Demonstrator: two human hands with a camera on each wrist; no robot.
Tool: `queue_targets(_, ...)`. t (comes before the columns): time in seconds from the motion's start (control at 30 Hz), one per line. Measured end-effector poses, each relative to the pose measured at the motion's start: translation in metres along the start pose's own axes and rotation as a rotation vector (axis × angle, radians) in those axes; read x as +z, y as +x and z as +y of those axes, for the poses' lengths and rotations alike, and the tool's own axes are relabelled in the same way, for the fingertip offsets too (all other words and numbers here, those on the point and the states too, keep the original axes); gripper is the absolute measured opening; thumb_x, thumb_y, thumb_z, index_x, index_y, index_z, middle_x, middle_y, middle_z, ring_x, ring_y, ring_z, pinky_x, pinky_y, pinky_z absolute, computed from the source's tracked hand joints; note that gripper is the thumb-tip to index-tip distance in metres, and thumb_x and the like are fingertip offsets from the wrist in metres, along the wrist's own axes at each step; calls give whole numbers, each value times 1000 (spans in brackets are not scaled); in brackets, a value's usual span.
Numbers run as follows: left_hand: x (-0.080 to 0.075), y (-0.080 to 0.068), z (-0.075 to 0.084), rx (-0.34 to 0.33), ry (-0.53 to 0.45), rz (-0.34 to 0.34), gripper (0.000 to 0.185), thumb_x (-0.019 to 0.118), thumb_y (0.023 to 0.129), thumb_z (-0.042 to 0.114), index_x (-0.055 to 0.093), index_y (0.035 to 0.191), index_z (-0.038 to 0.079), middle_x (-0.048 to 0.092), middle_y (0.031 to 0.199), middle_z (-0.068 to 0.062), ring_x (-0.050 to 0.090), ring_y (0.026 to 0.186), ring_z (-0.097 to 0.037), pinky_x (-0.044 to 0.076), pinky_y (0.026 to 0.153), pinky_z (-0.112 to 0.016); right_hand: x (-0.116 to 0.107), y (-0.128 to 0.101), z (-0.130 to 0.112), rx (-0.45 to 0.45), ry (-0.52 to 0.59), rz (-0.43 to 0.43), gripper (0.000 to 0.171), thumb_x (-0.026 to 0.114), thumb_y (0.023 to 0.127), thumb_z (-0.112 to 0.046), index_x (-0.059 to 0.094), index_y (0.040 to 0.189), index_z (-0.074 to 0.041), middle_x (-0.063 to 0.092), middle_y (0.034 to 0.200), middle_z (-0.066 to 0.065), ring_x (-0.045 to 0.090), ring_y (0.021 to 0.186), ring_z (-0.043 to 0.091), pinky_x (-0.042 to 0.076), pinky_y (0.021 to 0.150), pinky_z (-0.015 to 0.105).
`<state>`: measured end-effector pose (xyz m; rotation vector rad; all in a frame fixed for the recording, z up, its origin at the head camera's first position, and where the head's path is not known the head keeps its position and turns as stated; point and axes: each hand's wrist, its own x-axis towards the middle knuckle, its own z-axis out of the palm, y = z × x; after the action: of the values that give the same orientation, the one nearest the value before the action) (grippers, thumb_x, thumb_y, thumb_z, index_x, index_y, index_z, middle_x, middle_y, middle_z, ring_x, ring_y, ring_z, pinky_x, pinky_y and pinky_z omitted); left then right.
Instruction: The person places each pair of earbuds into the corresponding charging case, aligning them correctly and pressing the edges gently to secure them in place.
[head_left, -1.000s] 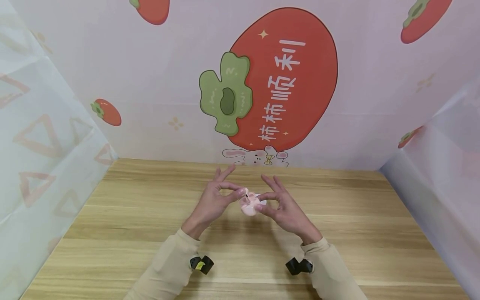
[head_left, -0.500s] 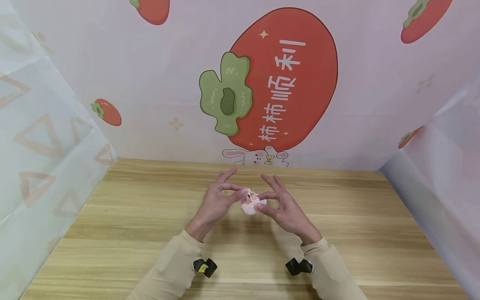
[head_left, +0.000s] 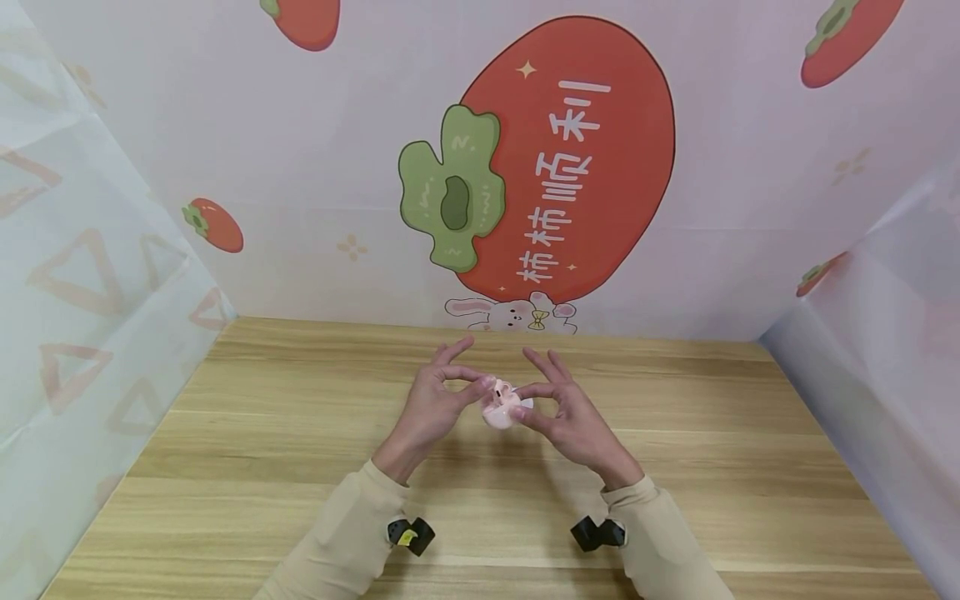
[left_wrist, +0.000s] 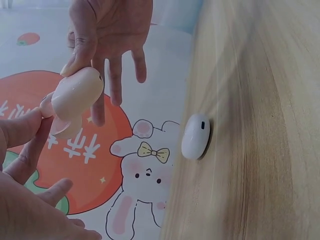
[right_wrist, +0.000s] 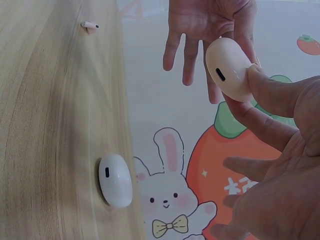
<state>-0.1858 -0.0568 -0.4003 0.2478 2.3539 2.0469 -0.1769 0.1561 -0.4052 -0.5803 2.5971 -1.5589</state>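
A pink earbud case (head_left: 499, 416) with its lid open is held above the table between the thumb and fingers of my right hand (head_left: 577, 417). My left hand (head_left: 429, 402) pinches a pink earbud (left_wrist: 47, 105) right at the case's opening, its other fingers spread. In the right wrist view the case's rounded underside (right_wrist: 230, 65) faces the camera, with a dark charging port in it. A white earbud case (left_wrist: 196, 136) rests on the table beyond my hands, partly hidden behind the right one in the head view.
Another pink earbud (right_wrist: 90, 25) lies on the wooden table (head_left: 262, 467), seen only in the right wrist view. A printed backdrop (head_left: 300, 275) rises at the table's far edge, and pale sheets (head_left: 97, 250) stand along both sides.
My left hand has shifted slightly right, bringing the earbud closer in to the pink case, then stays nearly still. The right hand has hardly moved.
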Motion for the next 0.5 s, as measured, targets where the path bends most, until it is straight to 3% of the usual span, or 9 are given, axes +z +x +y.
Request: queue_targets(0.5,1,0,-1,24,31,-3,10,77,91,10,80,91,0,46,155,-4,11,155,-28,4,117,-69,0,0,-1,-2,10,-2,16,76,91,-6,79,106,-5,30,164,8,-1,155,30,1,112,76)
